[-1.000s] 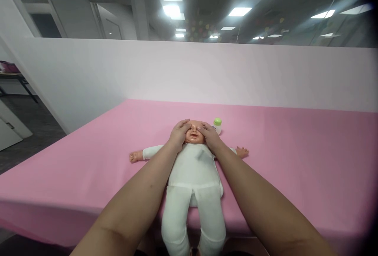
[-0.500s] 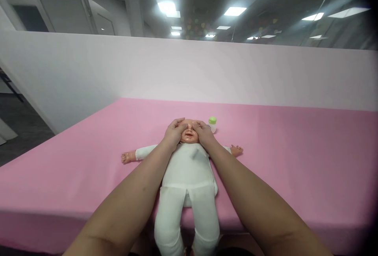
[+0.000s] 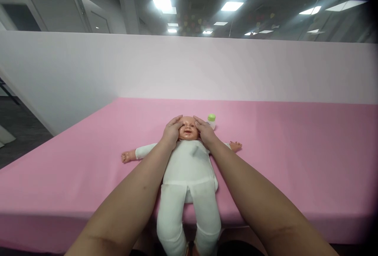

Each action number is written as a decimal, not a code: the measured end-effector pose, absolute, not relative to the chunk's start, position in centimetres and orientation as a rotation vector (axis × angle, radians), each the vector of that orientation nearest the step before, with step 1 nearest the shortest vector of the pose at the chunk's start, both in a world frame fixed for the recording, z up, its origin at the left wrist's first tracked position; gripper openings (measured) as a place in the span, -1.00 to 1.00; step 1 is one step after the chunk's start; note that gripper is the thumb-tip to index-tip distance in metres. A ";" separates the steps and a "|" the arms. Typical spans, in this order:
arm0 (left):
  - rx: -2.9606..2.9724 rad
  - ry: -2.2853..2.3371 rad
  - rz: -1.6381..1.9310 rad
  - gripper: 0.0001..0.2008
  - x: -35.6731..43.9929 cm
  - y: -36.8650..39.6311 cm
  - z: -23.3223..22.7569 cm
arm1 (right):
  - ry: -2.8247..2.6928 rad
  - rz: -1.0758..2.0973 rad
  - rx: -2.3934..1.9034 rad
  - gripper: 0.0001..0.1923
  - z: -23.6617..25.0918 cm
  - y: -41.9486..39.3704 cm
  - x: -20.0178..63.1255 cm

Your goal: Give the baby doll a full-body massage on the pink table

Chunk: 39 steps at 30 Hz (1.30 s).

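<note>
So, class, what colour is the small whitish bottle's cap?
Lime green: the round cap on the small whitish bottle, in the head view.

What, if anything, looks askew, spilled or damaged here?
A greyish patch marks the white top of the doll, high on the chest, breaking its plain fabric; stain or shadow, I can't tell. Nothing looks spilled.

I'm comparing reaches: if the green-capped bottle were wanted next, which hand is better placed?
Probably the right hand: it rests against the doll's head on the side where the green-capped bottle stands, close by. The left hand is on the opposite side.
</note>
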<state>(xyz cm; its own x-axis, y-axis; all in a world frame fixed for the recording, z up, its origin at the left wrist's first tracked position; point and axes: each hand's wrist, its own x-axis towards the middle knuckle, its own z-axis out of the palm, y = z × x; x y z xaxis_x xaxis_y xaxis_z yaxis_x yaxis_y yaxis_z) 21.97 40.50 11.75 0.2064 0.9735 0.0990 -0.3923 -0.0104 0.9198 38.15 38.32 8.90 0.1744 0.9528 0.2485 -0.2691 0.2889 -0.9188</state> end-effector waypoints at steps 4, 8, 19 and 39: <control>1.111 0.709 1.254 -0.45 22.0 40.4 11.7 | -1.139 0.922 -0.949 -0.42 9.3 37.9 38.3; 1.201 0.730 1.253 -0.38 22.0 40.4 11.5 | -1.221 0.839 -0.992 -0.40 10.0 37.3 38.2; 1.211 0.789 1.248 -0.46 22.1 40.6 11.4 | -1.221 0.792 -1.106 -0.47 10.0 37.6 38.0; 0.993 0.733 1.176 -0.44 21.4 40.3 12.1 | -1.171 1.076 -0.944 -0.47 9.4 38.2 39.0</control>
<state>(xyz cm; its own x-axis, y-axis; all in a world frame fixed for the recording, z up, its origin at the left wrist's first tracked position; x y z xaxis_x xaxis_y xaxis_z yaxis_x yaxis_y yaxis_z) 21.41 40.31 12.06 0.2507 0.9676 0.0293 -0.3998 0.0760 0.9134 38.98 38.17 9.41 0.0574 0.9714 0.2303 -0.1473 0.2364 -0.9604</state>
